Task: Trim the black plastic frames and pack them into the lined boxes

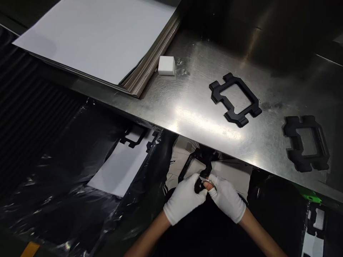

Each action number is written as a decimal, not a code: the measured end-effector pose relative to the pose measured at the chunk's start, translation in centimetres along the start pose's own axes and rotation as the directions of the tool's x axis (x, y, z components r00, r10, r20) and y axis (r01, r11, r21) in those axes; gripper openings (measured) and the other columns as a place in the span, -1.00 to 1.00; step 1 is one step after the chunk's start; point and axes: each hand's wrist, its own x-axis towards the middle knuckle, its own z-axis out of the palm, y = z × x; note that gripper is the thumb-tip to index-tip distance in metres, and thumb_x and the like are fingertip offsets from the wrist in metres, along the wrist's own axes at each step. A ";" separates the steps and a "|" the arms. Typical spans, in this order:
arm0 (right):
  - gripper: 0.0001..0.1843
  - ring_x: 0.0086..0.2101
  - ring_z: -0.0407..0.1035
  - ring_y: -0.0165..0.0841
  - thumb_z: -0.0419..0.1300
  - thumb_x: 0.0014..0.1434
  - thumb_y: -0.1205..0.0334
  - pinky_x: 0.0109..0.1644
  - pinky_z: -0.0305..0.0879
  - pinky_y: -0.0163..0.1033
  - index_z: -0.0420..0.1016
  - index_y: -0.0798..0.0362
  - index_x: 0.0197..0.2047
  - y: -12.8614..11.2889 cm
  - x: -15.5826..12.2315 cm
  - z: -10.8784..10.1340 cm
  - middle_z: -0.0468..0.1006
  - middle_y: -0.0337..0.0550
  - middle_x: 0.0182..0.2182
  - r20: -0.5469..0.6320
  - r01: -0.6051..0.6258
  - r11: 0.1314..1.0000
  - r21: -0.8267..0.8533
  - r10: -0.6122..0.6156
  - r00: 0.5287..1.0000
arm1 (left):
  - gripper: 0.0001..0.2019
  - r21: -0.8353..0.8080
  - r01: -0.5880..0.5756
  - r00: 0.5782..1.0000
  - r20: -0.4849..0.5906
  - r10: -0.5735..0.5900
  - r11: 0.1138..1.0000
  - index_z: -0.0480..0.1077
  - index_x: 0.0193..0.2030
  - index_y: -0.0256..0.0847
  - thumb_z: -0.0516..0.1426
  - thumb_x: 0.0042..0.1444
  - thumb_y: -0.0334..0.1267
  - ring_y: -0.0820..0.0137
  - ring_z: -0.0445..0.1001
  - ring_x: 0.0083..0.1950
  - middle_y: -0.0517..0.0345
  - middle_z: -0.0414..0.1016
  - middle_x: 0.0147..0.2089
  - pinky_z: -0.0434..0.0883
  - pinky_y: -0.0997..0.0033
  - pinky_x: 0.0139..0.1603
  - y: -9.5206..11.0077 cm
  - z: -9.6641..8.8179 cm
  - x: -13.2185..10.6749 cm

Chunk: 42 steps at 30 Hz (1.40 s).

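Both my hands wear white gloves and meet below the front edge of the steel table [187,114]. My left hand [184,198] is closed on the lower end of a black plastic frame [190,164]. My right hand [226,196] pinches the same frame from the right, with a bare fingertip showing through the glove. The frame tilts up and away from me, partly hidden under the table edge.
Two more black frames [235,99] [307,142] lie on the table at the right. A stack of white sheets [102,39] and a small white block [166,65] sit at the back left. A black plastic bag [66,171] at the left holds a white sheet and another frame [132,137].
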 end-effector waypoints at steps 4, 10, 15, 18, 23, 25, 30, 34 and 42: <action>-0.67 -0.31 0.52 -0.31 -0.01 0.57 0.03 -0.20 0.35 -0.24 0.43 -0.02 -0.16 0.3 -0.1 0.0 0.64 -0.16 -0.28 0.004 0.016 0.999 0.040 -0.016 1.000 | -0.91 0.004 0.012 1.000 0.022 -0.012 1.000 0.35 -0.22 -0.07 0.20 0.17 -0.25 0.17 0.63 -0.10 0.12 0.62 -0.21 0.48 0.25 -0.12 0.4 -0.1 0.0; -0.59 -0.29 0.52 -0.29 -0.07 0.58 -0.07 -0.16 0.36 -0.23 0.40 -0.03 -0.18 0.9 -0.2 0.4 0.63 -0.16 -0.29 0.005 0.060 0.991 0.117 -0.061 0.998 | -0.90 0.017 0.007 1.000 0.026 -0.007 1.000 0.38 -0.14 -0.09 0.17 0.20 -0.26 0.19 0.63 -0.10 0.10 0.63 -0.17 0.48 0.25 -0.09 0.4 0.0 -0.1; -0.54 -0.31 0.49 -0.30 -0.14 0.59 -0.11 -0.18 0.32 -0.24 0.32 -0.03 -0.24 0.9 -0.3 0.4 0.58 -0.17 -0.33 -0.014 0.071 0.983 0.172 -0.069 0.997 | -0.87 0.036 0.050 0.998 -0.032 -0.049 0.998 0.30 -0.22 -0.08 0.20 0.15 -0.30 0.24 0.60 -0.18 0.14 0.58 -0.24 0.45 0.29 -0.16 0.2 0.1 0.0; -0.54 -0.33 0.46 -0.31 -0.16 0.59 -0.10 -0.20 0.31 -0.25 0.29 -0.04 -0.25 0.8 -0.4 0.1 0.55 -0.20 -0.35 -0.016 0.057 0.981 0.184 -0.055 0.998 | -0.84 0.005 0.051 0.998 -0.044 -0.051 0.999 0.27 -0.24 -0.07 0.21 0.13 -0.32 0.28 0.57 -0.23 0.20 0.55 -0.28 0.43 0.31 -0.20 0.4 0.0 -0.1; -0.54 -0.34 0.45 -0.32 -0.14 0.59 -0.10 -0.20 0.31 -0.27 0.27 -0.04 -0.28 0.5 -0.5 -0.3 0.53 -0.21 -0.37 0.000 0.036 0.983 0.180 -0.037 0.999 | -0.81 -0.051 0.019 0.997 -0.074 -0.023 0.999 0.26 -0.26 -0.06 0.21 0.11 -0.37 0.31 0.55 -0.24 0.24 0.53 -0.30 0.42 0.34 -0.21 0.7 -0.2 -0.3; -0.53 -0.35 0.44 -0.33 -0.13 0.59 -0.10 -0.22 0.30 -0.27 0.28 -0.04 -0.29 0.4 -0.6 -0.5 0.53 -0.22 -0.38 0.001 0.037 0.986 0.163 -0.038 0.999 | -0.82 -0.062 0.022 0.997 -0.068 -0.026 0.998 0.26 -0.26 -0.06 0.20 0.11 -0.37 0.32 0.53 -0.25 0.24 0.51 -0.30 0.42 0.34 -0.22 0.8 -0.2 -0.3; -0.49 -0.40 0.44 -0.35 -0.16 0.60 -0.11 -0.27 0.26 -0.29 0.30 -0.04 -0.30 0.0 -0.6 -0.6 0.53 -0.23 -0.41 0.004 0.040 0.990 0.135 -0.040 0.999 | -0.84 -0.044 0.015 0.999 -0.033 -0.017 0.999 0.22 -0.27 -0.07 0.17 0.11 -0.35 0.33 0.48 -0.28 0.25 0.43 -0.33 0.41 0.32 -0.23 1.0 -0.3 -0.2; -0.51 -0.35 0.51 -0.34 -0.13 0.61 -0.10 -0.22 0.29 -0.29 0.41 -0.02 -0.21 -0.2 -0.6 -0.5 0.62 -0.19 -0.34 0.021 0.048 0.997 0.065 -0.050 0.999 | -0.81 -0.063 0.006 1.000 0.017 -0.005 0.998 0.19 -0.27 -0.06 0.17 0.09 -0.35 0.36 0.43 -0.33 0.31 0.37 -0.37 0.37 0.33 -0.28 1.1 -0.4 -0.2; -0.54 -0.33 0.60 -0.31 -0.06 0.60 -0.06 -0.26 0.26 -0.29 0.56 -0.02 -0.11 -0.7 -0.6 0.1 0.69 -0.18 -0.33 0.025 0.065 0.997 -0.033 -0.064 0.998 | -0.85 -0.152 -0.043 0.999 0.009 0.045 0.987 0.21 -0.28 -0.10 0.17 0.12 -0.31 0.41 0.34 -0.32 0.32 0.32 -0.36 0.33 0.38 -0.27 0.6 0.0 -0.4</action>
